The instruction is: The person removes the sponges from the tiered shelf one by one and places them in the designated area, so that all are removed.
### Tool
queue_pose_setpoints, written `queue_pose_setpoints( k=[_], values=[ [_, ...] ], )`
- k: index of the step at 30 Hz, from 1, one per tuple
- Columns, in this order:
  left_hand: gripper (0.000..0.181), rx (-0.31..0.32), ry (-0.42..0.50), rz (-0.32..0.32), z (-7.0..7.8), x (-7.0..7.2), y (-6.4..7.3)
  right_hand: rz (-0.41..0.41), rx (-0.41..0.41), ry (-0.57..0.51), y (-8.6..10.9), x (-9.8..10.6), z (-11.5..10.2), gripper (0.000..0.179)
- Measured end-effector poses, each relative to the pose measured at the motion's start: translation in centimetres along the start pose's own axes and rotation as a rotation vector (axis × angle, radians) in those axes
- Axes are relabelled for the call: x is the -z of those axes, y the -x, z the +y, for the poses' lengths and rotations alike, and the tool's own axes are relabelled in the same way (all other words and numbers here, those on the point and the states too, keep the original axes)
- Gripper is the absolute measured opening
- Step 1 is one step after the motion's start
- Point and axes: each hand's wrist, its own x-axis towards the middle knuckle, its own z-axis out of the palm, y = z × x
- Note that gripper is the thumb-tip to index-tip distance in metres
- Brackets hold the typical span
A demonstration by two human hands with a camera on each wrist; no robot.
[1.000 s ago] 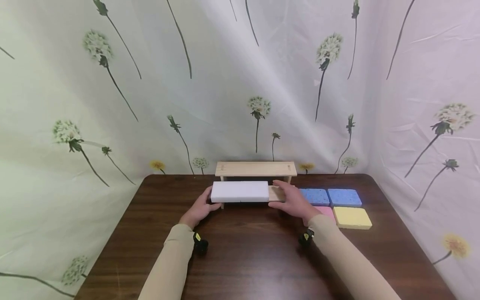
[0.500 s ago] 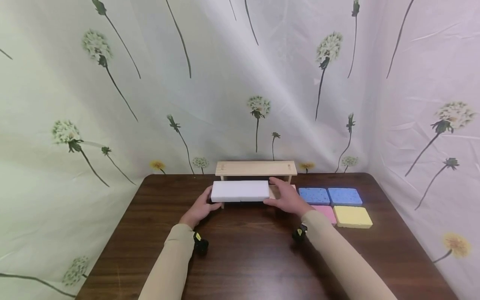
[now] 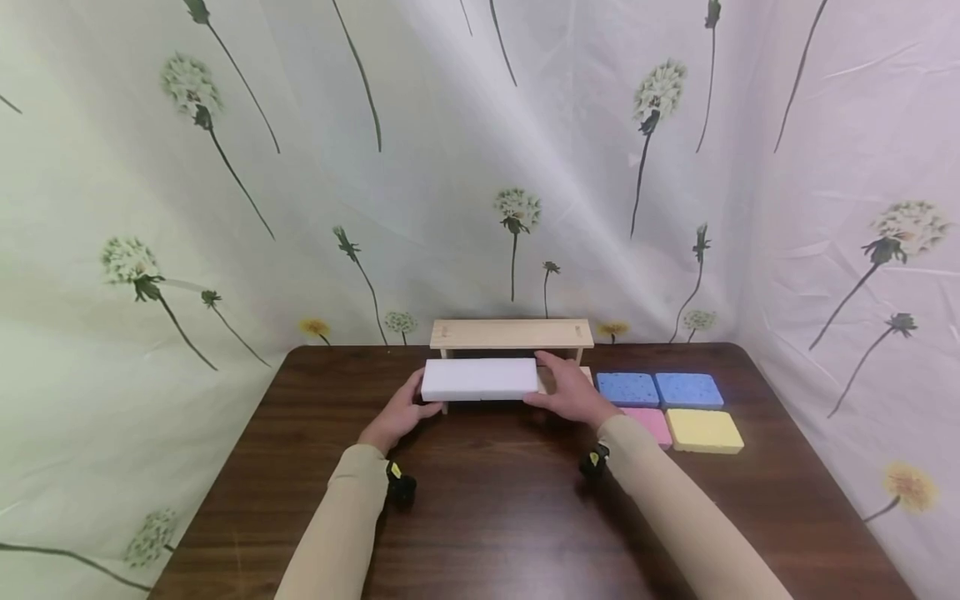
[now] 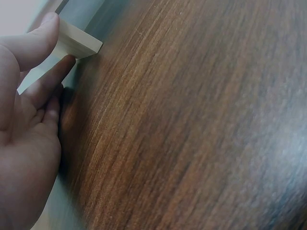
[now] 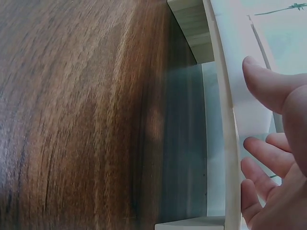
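Two white blocks (image 3: 450,380) that look like foam sponges lie end to end on the front lower tier of a small wooden step rack (image 3: 512,334). My left hand (image 3: 396,419) is at their left end, thumb at the front edge and fingers extended along the side. In the left wrist view those fingers reach close to a wooden leg (image 4: 79,43). At the opposite end is my right hand (image 3: 573,395), its forefinger by the back corner and its thumb overlapping the front face. The right wrist view shows the remaining fingers (image 5: 261,175) loosely bent beside the shelf edge.
To the right of the rack, two blue sponges (image 3: 627,389) lie behind a pink sponge (image 3: 651,425) and a yellow sponge (image 3: 705,432). All rest on the dark wooden table (image 3: 487,517). A dandelion-print curtain (image 3: 420,167) hangs behind the table.
My right hand has slid left along the lower tier to the right end of the white blocks, exposing more of the sponges beside it. The left hand has stayed put.
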Motion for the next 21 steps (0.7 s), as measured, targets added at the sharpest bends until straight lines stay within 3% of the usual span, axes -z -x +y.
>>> queue_pose_setpoints(
  k=[21],
  values=[
    [0.081, 0.008, -0.015, 0.008, 0.16, 0.00, 0.14, 0.029, -0.010, -0.029, 0.21, 0.00, 0.07, 0.081]
  ],
)
